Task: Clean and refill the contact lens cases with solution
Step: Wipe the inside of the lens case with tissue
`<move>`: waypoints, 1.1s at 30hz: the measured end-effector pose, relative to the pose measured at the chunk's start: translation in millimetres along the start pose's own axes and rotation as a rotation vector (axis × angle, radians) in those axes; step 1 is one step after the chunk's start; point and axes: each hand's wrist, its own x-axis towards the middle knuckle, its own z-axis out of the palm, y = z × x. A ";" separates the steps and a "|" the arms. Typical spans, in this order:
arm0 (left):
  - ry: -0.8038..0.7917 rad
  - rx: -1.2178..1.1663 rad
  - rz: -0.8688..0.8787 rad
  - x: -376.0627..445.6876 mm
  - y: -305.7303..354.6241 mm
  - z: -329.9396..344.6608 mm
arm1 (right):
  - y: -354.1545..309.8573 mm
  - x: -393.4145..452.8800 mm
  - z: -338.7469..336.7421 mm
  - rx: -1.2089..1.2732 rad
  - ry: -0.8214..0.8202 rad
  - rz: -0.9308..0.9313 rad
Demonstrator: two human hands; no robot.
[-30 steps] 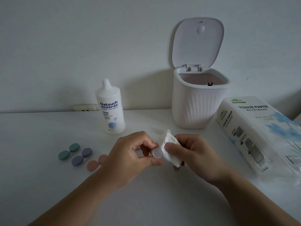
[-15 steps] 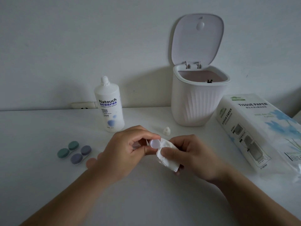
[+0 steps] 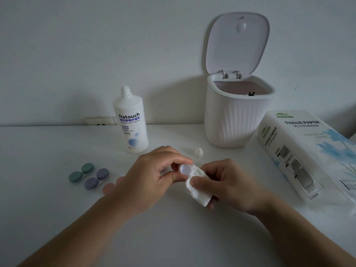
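Your left hand [image 3: 148, 176] pinches the small translucent round lens case cup [image 3: 185, 169] at its fingertips; your right hand [image 3: 229, 184] pinches the folded white tissue [image 3: 196, 186] just beside it

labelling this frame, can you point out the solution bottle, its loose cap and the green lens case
solution bottle [image 3: 131, 124], head view, on the front label.
loose cap [image 3: 198, 152], head view, on the side of the small cap standing on the table.
green lens case [image 3: 81, 172], head view, between its two green lids.

Two closed lens cases: green [image 3: 81, 172] and purple [image 3: 96, 179]. One open case [image 3: 185, 169], one tissue [image 3: 196, 185], one solution bottle [image 3: 131, 122], one bin [image 3: 238, 114], one tissue pack [image 3: 308, 153], one small cap [image 3: 199, 152].
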 end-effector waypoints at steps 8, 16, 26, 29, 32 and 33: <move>0.211 -0.004 0.022 -2.7 7.1 13.2 | -0.5 3.4 -2.0 0.089 0.265 -0.084; 0.242 -0.041 -0.058 -0.7 3.8 6.4 | -2.8 4.8 -1.3 0.095 0.231 -0.070; 0.285 -0.432 -0.384 4.3 1.2 -8.1 | -4.1 1.7 -12.8 0.061 0.361 -0.092; 0.213 -0.517 -0.462 4.7 2.5 -6.6 | -3.2 2.0 -13.0 0.060 0.373 -0.095; 0.142 -0.557 -0.492 3.1 1.7 -2.8 | -1.9 2.4 -11.9 0.036 0.354 -0.090; 0.131 -0.566 -0.491 2.7 1.6 -1.8 | -1.7 2.4 -11.5 0.032 0.348 -0.089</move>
